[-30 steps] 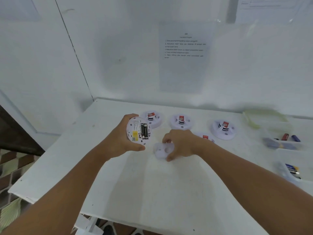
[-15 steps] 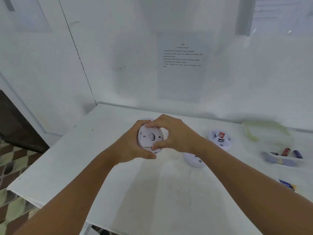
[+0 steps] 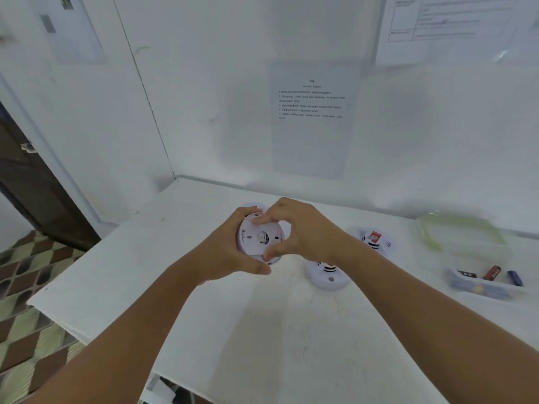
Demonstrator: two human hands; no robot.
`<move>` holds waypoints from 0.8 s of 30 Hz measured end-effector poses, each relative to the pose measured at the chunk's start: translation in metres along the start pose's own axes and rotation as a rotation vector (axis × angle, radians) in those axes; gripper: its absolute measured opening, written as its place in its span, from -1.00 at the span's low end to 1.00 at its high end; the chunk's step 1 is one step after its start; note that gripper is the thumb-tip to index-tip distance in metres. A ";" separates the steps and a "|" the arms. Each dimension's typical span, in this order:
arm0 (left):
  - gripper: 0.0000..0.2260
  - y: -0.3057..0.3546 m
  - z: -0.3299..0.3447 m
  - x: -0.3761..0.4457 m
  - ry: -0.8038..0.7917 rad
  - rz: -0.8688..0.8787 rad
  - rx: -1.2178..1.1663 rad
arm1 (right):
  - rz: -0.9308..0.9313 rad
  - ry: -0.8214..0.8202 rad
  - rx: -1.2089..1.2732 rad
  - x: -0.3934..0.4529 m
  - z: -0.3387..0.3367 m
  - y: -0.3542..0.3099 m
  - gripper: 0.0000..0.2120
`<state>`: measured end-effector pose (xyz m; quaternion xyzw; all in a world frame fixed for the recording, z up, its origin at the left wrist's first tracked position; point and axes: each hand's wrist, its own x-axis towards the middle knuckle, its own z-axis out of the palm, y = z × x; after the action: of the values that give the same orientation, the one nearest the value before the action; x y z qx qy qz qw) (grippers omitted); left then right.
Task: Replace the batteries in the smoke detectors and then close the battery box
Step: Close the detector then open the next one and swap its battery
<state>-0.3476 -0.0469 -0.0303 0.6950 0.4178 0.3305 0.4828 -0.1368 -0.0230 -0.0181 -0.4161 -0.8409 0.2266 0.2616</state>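
I hold a round white smoke detector (image 3: 258, 239) up above the white table (image 3: 262, 322), its back cover facing me. My left hand (image 3: 227, 255) grips its left rim and underside. My right hand (image 3: 300, 231) pinches the cover from the right, fingers on the top edge and thumb at the bottom. Two more white detectors lie on the table to the right: one near my right wrist (image 3: 329, 277), and one with a red tab farther back (image 3: 376, 242). Another is mostly hidden behind my hands.
A clear battery box (image 3: 484, 282) with several batteries sits at the right, and its green-rimmed lid (image 3: 458, 228) lies behind it. An instruction sheet (image 3: 310, 118) hangs on the wall. The table's left edge drops to a patterned floor (image 3: 32, 313).
My right hand picked up the cover from the table and brought it onto the detector held in my left hand. The battery bay is now covered. Both hands have stayed together since.
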 end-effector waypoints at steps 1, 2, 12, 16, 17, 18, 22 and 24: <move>-0.12 0.001 0.001 0.000 0.002 -0.002 0.000 | -0.001 0.002 0.003 -0.001 -0.001 0.000 -0.42; -0.12 0.002 0.003 0.000 0.001 -0.002 0.002 | -0.001 0.003 0.004 -0.003 -0.002 0.000 -0.42; -0.11 0.008 0.007 -0.002 -0.005 -0.026 0.019 | -0.007 -0.002 0.004 -0.008 -0.007 0.001 -0.42; -0.11 0.008 0.003 -0.002 -0.008 -0.031 0.032 | 0.002 -0.002 0.007 -0.008 -0.005 0.000 -0.42; -0.11 0.008 0.002 -0.002 -0.011 -0.033 0.040 | 0.005 -0.003 0.007 -0.008 -0.005 0.000 -0.42; -0.11 0.008 0.001 -0.002 -0.016 -0.034 0.047 | 0.007 -0.002 0.005 -0.008 -0.004 -0.001 -0.42; -0.11 0.006 -0.002 -0.002 -0.028 -0.032 0.052 | 0.022 0.006 0.010 -0.003 -0.001 -0.002 -0.42; -0.10 0.005 -0.004 -0.001 -0.031 -0.032 0.056 | 0.031 0.008 0.015 -0.001 0.001 -0.002 -0.41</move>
<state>-0.3505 -0.0470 -0.0245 0.7065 0.4304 0.3001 0.4749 -0.1382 -0.0256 -0.0181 -0.4279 -0.8315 0.2355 0.2646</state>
